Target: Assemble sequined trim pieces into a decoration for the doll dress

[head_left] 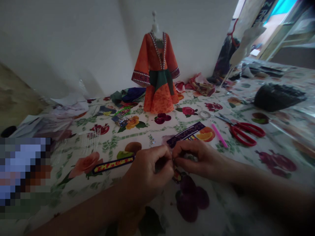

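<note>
Over the middle of the table, my left hand [152,167] and my right hand [197,157] meet with their fingertips pinched close together. Whatever lies between the fingers is too small and hidden to make out. Just beneath them shows a small patterned scrap [177,175], partly covered by my fingers. A dark trim strip with a row of white beads [187,133] lies right behind my right hand. To the left of my left hand is a yellow and red strip with dark edges [114,164].
Red-handled scissors [246,131], a pink stick [219,135] and a clear ring [205,114] lie to the right. A small dress form in an orange dress [159,95] stands at the back. Strung white beads [91,139] and papers [66,113] are on the left; a black bundle [278,96] lies far right.
</note>
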Available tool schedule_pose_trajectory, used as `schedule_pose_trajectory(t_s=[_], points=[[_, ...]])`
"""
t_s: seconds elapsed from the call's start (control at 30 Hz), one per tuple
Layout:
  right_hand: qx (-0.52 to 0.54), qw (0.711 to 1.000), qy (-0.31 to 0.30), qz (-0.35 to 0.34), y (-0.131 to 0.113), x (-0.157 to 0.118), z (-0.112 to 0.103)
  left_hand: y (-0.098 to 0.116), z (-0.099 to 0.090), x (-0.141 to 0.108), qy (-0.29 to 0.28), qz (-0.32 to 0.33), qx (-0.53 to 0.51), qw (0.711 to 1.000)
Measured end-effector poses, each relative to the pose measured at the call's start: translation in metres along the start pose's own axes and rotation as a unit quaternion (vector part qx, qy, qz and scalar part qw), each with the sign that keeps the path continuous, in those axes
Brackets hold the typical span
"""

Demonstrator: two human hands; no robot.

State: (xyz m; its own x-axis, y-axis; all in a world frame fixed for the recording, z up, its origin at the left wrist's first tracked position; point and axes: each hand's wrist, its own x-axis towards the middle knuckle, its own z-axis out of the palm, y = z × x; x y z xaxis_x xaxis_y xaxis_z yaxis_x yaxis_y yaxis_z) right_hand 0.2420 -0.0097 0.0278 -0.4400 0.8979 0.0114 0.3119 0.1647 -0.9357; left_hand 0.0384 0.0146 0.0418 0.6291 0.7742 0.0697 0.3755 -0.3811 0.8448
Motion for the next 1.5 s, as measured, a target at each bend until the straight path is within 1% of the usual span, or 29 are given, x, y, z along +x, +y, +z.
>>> schedule_pose_trajectory(t_s=[0.37,0.67,1.03,1.23,1.5], points=[[-0.006,1.0,0.008,-0.008,0.0,-0.0001,0.0002,-0.0008,0.0007,0.0008,-0.005,0.002,0.007,1.0],[-0.004,1.0,0.001,-0.004,-0.002,-0.0004,-0.0003,0.0034,-0.0001,0.002,0.002,0.003,0.007,1.0],[-0.011,1.0,0.008,0.0,-0.0025,-0.0004,-0.0003,0.0024,-0.0003,0.0021,0.004,0.019,0.026,0.999],[-0.005,1.0,0.003,-0.003,-0.0006,-0.0007,-0.0006,0.0027,-0.0006,0.0024,0.01,0.009,0.026,1.0],[-0.015,1.0,0.005,-0.008,0.0,-0.0012,-0.0009,0.0039,0.0005,0.0034,0.011,0.013,0.033,0.999]])
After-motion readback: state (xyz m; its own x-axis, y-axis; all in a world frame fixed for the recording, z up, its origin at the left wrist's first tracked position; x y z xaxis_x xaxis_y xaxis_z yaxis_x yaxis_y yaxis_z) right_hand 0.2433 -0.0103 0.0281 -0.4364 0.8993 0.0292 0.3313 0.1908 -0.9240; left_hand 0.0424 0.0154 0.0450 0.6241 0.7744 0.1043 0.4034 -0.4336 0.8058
